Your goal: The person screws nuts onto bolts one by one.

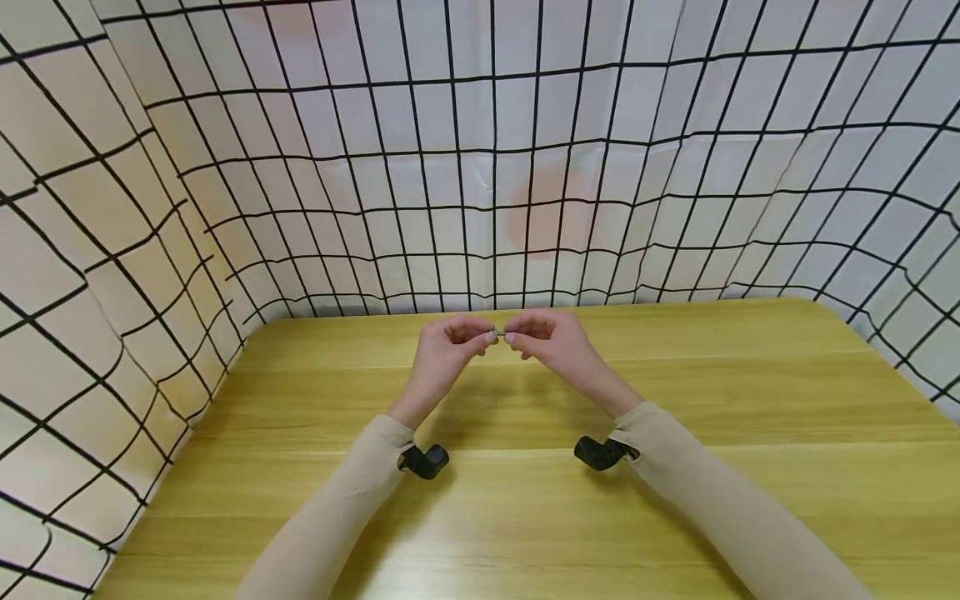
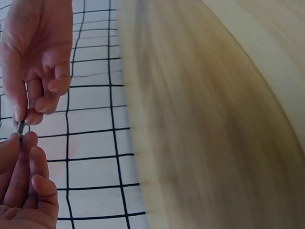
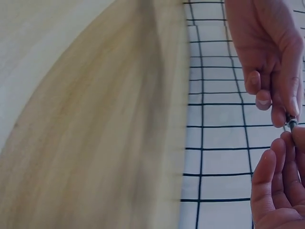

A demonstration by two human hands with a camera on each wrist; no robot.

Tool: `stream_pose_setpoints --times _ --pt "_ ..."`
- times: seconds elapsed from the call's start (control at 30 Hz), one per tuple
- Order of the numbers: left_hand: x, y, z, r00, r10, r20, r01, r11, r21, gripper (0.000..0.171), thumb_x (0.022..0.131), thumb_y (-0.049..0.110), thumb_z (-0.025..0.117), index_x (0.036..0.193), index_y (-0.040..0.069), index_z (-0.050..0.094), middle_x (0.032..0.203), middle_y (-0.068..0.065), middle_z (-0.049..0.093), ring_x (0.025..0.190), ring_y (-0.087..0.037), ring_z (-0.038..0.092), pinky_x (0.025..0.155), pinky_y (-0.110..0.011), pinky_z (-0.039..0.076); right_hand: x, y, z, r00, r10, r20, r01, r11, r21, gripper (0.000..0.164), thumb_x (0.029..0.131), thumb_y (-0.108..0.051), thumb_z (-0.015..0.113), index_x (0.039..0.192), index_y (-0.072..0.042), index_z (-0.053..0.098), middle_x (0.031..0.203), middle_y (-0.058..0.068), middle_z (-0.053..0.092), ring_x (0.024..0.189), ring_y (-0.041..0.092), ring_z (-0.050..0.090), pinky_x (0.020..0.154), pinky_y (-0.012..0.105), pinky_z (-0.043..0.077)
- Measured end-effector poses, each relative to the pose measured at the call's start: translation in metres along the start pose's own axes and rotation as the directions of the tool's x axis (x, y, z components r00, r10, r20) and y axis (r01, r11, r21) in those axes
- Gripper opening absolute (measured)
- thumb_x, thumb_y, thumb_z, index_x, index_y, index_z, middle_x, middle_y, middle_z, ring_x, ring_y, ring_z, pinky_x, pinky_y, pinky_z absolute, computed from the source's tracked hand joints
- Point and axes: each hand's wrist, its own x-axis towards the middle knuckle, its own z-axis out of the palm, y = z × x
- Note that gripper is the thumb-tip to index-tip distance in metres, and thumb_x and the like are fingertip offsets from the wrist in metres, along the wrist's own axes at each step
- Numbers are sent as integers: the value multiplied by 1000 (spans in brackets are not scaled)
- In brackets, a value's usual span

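Observation:
Between the fingertips of both hands is a small dark metal bolt (image 1: 501, 333), held above the far part of the table. My left hand (image 1: 442, 352) pinches one end with thumb and index finger. From the opposite side, my right hand (image 1: 561, 343) pinches the other end the same way. A lighter, silvery collar or nut shows on the bolt (image 3: 292, 123) by the left fingertips in the right wrist view; its exact shape is too small to tell. Fingertips cover most of the bolt (image 2: 21, 126) in the left wrist view.
The hands are over a wooden table (image 1: 510, 517) with a yellowish grain. White sheeting with a black grid (image 1: 465, 183) rises behind its far edge and along both sides. A black wrist mount (image 1: 426, 461) sticks out from the left sleeve, another (image 1: 600, 452) from the right.

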Motion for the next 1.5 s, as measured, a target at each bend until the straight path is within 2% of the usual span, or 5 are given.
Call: stream_pose_setpoints --times 0.13,0.33,0.57,1.03,1.5 --pt "10 -24 -1 1000 -25 10 24 999 21 9 89 7 73 96 2 75 86 -12 73 82 -33 66 80 -55 52 3 7 2 999 51 5 -51 999 4 16 93 -11 69 105 0 70 103 22 67 93 43 61 75 38 55" --pt "14 -27 -3 996 -67 55 60 991 119 8 89 6 73 96 4 75 87 -8 74 79 -28 67 72 -34 53 6 15 1 996 84 18 -84 996 -19 20 93 -13 70 107 2 70 107 24 67 94 36 63 80 43 54" --pt "18 -34 -3 989 -122 80 112 987 117 8 87 3 75 95 2 74 86 -6 74 71 -17 64 77 -45 53 10 20 -2 991 117 58 -115 993 -38 19 93 -13 69 107 0 70 107 20 68 95 35 64 84 53 51" --pt "19 -43 -3 977 -164 134 125 957 263 5 89 3 72 91 -2 72 82 -8 72 73 -23 67 66 -31 52 16 33 1 978 188 89 -173 974 -149 15 90 -8 70 103 -1 71 95 12 71 88 27 66 79 41 54" --pt "22 -52 -3 949 -268 164 178 889 422 4 86 4 75 89 1 74 78 -4 70 67 -12 58 62 -23 49 22 48 8 963 233 138 -192 946 -261 10 89 -5 70 98 -2 74 89 5 73 77 17 63 67 31 53"
